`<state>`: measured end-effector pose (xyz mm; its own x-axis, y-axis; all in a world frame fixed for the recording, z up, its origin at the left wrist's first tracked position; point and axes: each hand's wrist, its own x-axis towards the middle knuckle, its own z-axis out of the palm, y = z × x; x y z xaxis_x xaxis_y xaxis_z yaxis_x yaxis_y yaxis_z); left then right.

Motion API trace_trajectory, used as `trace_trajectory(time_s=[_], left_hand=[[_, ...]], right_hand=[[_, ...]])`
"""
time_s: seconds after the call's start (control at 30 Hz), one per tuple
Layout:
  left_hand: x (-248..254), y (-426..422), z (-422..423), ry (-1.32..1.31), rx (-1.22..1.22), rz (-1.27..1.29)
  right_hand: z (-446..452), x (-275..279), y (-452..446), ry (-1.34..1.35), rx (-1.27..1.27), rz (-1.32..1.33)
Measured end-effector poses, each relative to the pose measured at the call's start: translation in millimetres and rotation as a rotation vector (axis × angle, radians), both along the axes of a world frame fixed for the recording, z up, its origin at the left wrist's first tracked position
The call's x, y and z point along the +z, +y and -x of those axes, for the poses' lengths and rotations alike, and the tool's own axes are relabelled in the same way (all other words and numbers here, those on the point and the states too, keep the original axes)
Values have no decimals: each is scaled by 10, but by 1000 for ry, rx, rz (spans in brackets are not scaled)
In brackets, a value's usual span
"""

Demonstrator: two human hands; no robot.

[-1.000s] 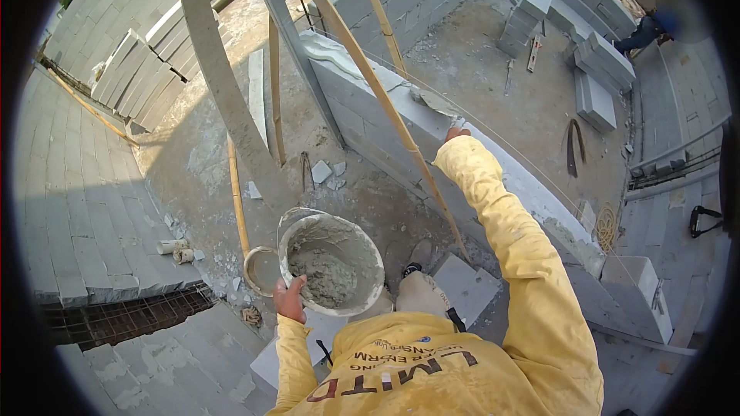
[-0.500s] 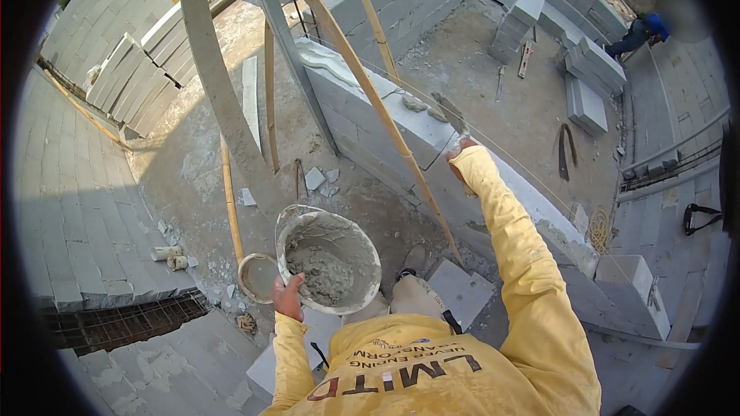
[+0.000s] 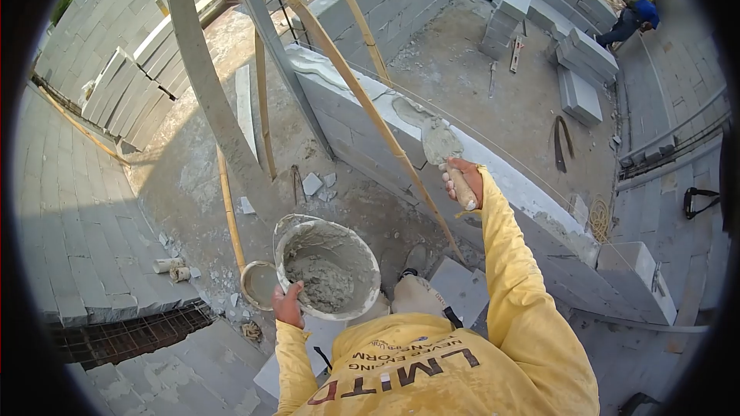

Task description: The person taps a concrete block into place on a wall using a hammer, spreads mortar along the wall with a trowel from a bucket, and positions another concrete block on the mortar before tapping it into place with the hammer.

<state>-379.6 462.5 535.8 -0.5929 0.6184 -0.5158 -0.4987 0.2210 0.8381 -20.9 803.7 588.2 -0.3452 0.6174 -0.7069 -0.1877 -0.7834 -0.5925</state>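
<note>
My left hand [image 3: 289,305] grips the near rim of a bucket [image 3: 367,241] with grey wet mortar [image 3: 324,283] inside. My right hand [image 3: 465,181] is wrapped round the wooden handle of a trowel [image 3: 441,144]. The trowel's blade, coated with mortar, lies on or just above the top of a low block wall [image 3: 509,185]. Beyond the blade, a patch of fresh mortar [image 3: 411,112] is spread on the wall top. A string runs along the wall's far edge.
A slanted wooden brace [image 3: 347,77] crosses in front of the wall. A smaller container [image 3: 260,285] stands left of the bucket. Block stacks [image 3: 580,97] and a level [image 3: 516,53] lie beyond the wall. A person in blue [image 3: 626,24] bends at the upper right.
My right hand has turned the trowel from edge-on to blade face up. Lumps of mortar on the wall top are now a flattened patch. My left hand still holds the bucket.
</note>
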Motion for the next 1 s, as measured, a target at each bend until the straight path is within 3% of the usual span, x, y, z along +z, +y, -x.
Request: trace_trajectory(time_s=[0.13,0.37,0.47,0.6,0.73,0.77,0.87,1.0], left_hand=[[-120,-22,33,0,-41,-5],[-51,46,29,-20,-72,-41],[-115,51,49,-10,-99,-30],[-69,138,25,-11,-153,-47],[26,243,-36,-11,-171,-45],[18,244,-29,-8,-178,-49],[-101,251,3,-23,-185,-75],[-199,256,43,-72,-192,-102]], right_hand=[[-378,-63,-127,143,-74,44],[-750,82,-369,94,-136,86],[-570,486,-433,-477,-4,-209],[-316,716,-374,-1474,625,-643],[-54,626,-300,-1566,819,-511],[-34,597,-296,-1558,754,-493],[-101,737,-169,-1427,884,-244],[-632,187,-69,-1525,1003,-340]])
